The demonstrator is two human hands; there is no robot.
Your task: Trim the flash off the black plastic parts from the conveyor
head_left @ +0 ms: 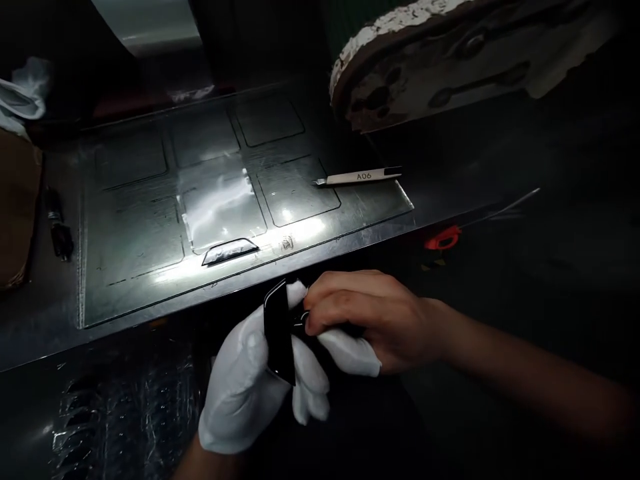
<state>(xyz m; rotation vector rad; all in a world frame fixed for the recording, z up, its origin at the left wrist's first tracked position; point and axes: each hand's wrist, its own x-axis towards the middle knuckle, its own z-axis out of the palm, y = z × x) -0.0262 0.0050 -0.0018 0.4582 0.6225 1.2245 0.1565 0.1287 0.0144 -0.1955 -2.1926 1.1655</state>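
Note:
My left hand (245, 373), in a white glove, grips a glossy black trapezoid-shaped piece (279, 333) by its edges, the thumb on its near side. Close to the piece's right side is my right hand (365, 313), its bare fingers curled and its thumb covered in white cloth. Those fingers are pinched around something small and dark that I cannot make out. Both hands are in front of the bench edge. On the bench, just beyond them, lies a similar trapezoid piece (230, 251) with a dark rim and a shiny surface.
A clear mat (130, 267) covers part of the metal bench. On it rests a white-handled craft knife (357, 177) marked A06. A black pen (59, 227) and cardboard box (17, 207) are left. A belt machine (425, 73) overhangs the back right. Plastic trays (125, 413) sit lower left.

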